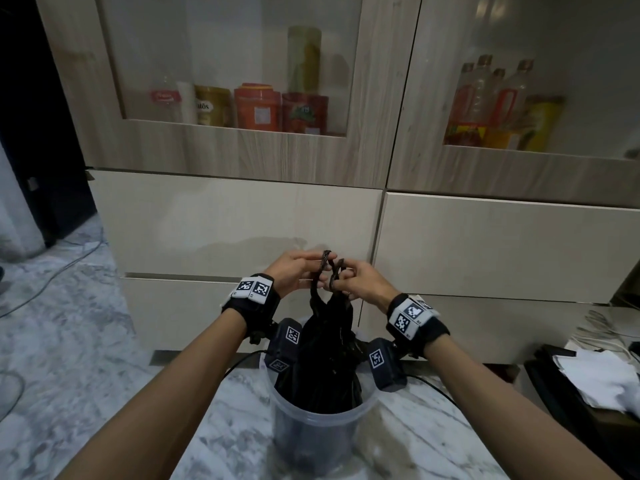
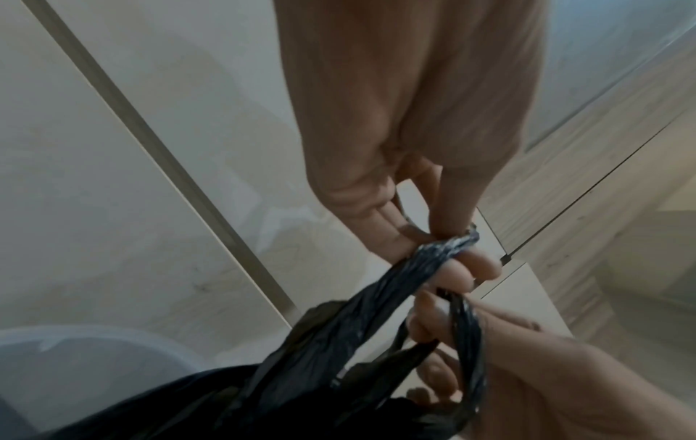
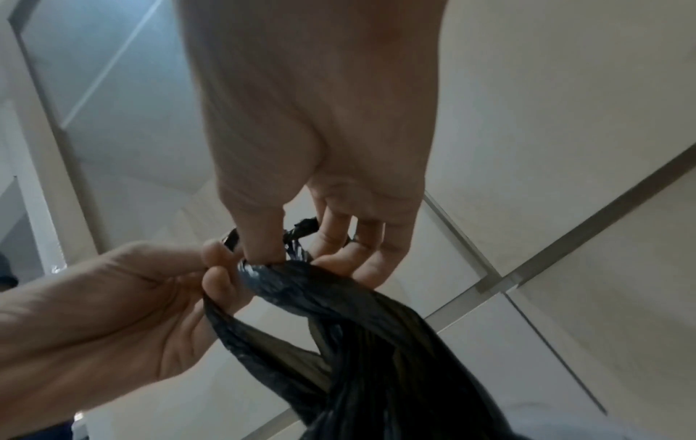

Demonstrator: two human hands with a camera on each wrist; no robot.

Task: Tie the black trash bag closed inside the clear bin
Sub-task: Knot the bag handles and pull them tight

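Note:
A black trash bag stands in a clear plastic bin on the marble floor. Its top is pulled up into two twisted handle loops above the bin. My left hand pinches the left loop and my right hand pinches the right loop; the hands touch each other. In the left wrist view my left hand holds a twisted strand and the right hand grips the other. In the right wrist view my right hand pinches the bag beside the left hand.
Beige drawer fronts rise right behind the bin, with glass cabinet doors over jars and bottles above. Cables lie on the floor at left. A dark box with white papers sits at right.

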